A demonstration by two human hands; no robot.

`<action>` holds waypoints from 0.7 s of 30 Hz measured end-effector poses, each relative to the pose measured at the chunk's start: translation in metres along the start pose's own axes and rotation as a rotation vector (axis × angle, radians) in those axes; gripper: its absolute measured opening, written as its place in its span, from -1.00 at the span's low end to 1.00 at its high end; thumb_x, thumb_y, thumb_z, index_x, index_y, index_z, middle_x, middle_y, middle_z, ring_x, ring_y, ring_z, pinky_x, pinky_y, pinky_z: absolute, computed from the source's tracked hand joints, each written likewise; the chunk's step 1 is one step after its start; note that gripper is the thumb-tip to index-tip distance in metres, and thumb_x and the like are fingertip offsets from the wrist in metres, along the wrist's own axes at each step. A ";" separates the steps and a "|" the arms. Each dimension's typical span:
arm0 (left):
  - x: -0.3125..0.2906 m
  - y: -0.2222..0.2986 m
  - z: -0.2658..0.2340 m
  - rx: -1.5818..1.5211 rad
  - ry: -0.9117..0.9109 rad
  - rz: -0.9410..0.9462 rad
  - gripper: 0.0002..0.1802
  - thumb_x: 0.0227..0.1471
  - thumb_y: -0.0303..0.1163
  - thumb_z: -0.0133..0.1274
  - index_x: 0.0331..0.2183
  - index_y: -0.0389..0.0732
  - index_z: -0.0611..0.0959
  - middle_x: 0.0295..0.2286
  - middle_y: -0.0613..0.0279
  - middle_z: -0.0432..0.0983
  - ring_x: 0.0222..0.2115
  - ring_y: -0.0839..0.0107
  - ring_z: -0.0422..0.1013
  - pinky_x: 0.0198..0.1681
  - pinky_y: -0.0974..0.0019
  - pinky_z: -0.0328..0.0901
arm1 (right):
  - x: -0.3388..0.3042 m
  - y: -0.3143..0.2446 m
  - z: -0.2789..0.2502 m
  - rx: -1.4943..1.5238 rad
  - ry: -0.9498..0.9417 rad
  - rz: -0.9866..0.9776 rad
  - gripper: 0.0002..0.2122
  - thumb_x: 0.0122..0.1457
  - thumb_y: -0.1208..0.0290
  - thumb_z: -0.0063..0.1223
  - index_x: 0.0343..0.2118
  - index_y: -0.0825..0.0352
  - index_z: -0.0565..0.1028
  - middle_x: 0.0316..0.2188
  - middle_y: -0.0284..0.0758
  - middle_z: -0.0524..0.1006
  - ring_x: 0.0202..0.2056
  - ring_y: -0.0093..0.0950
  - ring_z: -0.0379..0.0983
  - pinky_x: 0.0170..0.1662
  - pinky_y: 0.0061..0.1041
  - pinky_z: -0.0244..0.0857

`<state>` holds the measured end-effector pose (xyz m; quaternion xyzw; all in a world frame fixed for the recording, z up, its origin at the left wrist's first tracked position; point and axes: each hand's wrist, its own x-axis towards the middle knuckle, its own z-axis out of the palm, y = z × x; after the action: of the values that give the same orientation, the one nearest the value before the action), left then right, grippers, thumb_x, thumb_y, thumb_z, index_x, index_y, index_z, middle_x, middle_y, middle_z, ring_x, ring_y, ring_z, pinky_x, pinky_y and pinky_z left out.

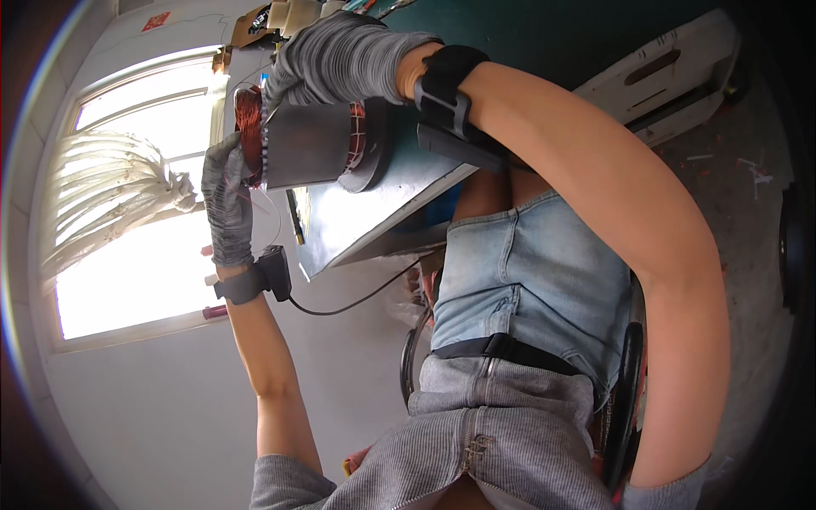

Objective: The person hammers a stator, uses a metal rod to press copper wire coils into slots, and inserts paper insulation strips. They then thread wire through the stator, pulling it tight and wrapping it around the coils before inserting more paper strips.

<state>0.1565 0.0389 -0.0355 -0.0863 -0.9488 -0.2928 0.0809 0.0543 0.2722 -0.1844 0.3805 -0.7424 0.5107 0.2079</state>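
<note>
A motor stator (308, 144) lies on its side at the table's left end, a dark grey cylinder with red-brown copper windings (249, 127) bulging from its left end. White lacing binds the windings at its other end. My left hand (227, 191), in a grey striped glove, holds the stator's left end, its fingers against the copper coil. My right hand (336, 61), gloved alike, reaches over the top with fingers curled down at the coil's upper edge. What its fingertips pinch is hidden. A thin wire loops down beside my left hand.
The stator rests on a dark green table (501, 42) with a pale, glare-lit edge. Boxes and pale rolls (297, 15) stand beyond my right hand. A bright window with a tied curtain (119, 191) is at left. A black cable (353, 304) hangs from my left wrist band.
</note>
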 end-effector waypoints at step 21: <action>0.003 -0.006 -0.012 0.398 -0.099 0.131 -0.63 0.23 -0.34 -0.13 0.03 -0.27 0.47 -0.04 0.19 0.36 0.00 0.34 0.29 0.08 0.26 0.23 | 0.025 -0.029 -0.016 -0.309 -0.036 -0.072 -0.89 0.14 0.34 0.12 -0.32 0.21 0.58 -0.49 -0.35 0.55 -0.45 -0.49 0.47 -0.30 -0.49 0.38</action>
<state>0.1536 0.0281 -0.0285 -0.1442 -0.9831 -0.0893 0.0683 0.0594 0.2728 -0.1432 0.3797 -0.8015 0.3758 0.2689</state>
